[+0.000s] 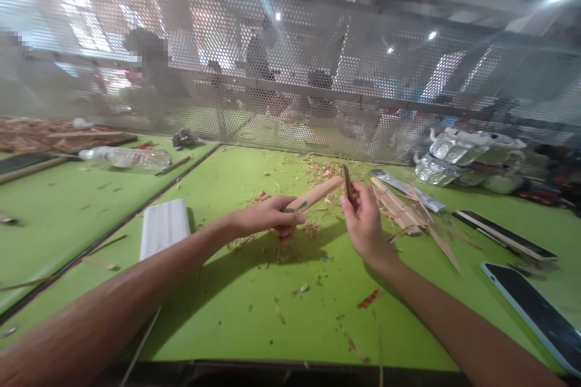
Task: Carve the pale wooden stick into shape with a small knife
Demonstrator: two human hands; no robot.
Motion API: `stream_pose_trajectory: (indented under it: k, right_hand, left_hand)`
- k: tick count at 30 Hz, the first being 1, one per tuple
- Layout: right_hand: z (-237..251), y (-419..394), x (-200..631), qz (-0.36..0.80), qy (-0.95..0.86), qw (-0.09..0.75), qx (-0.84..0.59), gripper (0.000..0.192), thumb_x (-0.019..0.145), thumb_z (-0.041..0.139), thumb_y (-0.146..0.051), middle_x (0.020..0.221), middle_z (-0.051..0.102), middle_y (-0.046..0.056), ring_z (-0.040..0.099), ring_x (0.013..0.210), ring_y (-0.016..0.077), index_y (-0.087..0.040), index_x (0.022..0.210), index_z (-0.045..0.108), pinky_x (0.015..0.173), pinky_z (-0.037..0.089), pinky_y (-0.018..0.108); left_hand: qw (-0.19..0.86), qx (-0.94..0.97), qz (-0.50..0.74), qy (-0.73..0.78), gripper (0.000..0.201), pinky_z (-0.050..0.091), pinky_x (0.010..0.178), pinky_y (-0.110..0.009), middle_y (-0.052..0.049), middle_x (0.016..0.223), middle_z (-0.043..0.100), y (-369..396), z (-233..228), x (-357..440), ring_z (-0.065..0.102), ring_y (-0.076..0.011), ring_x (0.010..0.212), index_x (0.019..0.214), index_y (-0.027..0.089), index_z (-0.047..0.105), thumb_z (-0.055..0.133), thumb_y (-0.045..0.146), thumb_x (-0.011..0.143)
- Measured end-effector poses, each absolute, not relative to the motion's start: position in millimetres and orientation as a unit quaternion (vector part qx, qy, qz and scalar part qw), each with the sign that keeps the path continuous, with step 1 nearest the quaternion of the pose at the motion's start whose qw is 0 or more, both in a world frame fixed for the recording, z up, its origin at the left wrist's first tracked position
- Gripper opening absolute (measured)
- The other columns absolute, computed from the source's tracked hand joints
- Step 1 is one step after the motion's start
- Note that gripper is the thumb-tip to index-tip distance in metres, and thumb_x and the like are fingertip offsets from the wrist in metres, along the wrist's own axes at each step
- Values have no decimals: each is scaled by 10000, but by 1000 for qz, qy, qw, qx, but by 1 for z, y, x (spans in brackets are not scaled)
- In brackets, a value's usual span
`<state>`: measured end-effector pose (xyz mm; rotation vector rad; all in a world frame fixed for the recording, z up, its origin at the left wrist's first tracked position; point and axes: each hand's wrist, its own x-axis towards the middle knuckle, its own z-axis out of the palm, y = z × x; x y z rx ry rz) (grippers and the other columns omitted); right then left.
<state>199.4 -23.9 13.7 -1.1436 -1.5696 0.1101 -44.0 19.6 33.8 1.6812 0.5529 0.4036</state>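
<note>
My left hand (267, 217) grips the near end of a pale wooden stick (320, 191), which slants up and to the right above the green table (254, 308). My right hand (363, 221) holds a small dark knife (347, 182) upright, its tip close to the stick's far end. Wood shavings (318, 172) lie scattered on the table under and behind both hands.
Split wood strips (403, 211) lie right of my hands beside a metal file (408, 189). A phone (535, 311) sits at the right edge, a white block (163, 227) at left, a plastic bottle (127, 158) farther left. Perforated metal screen (290, 72) borders the back; people sit behind it.
</note>
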Motion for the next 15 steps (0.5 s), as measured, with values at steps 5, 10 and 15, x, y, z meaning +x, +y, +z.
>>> stream_pose_trajectory:
  k: [5, 10, 15]
  right_hand:
    - [14, -27, 194, 6, -737, 508, -446, 221, 1019, 481, -270, 903, 604, 75, 600, 783, 210, -238, 1004, 699, 670, 527, 334]
    - [13, -32, 186, 3, -798, 470, -377, 275, 1032, 460, -206, 928, 677, 73, 653, 842, 222, -235, 1129, 716, 722, 552, 360]
    - [17, -38, 182, -42, -827, 456, -328, 338, 1033, 469, -169, 954, 678, 89, 655, 844, 210, -187, 1310, 663, 703, 561, 334]
  left_hand:
    - [658, 678, 238, 227, 293, 394, 539, -247, 42, 683, 568, 17, 32, -40, 543, -89, 569, 968, 180, 489, 717, 349, 894]
    - [687, 640, 276, 204, 272, 336, 512, -227, 67, 633, 503, 5, 35, -31, 486, -64, 525, 913, 173, 481, 710, 320, 905]
    - [707, 610, 309, 183, 250, 320, 502, -216, 74, 631, 491, -4, 34, -25, 446, -55, 514, 968, 165, 500, 705, 296, 916]
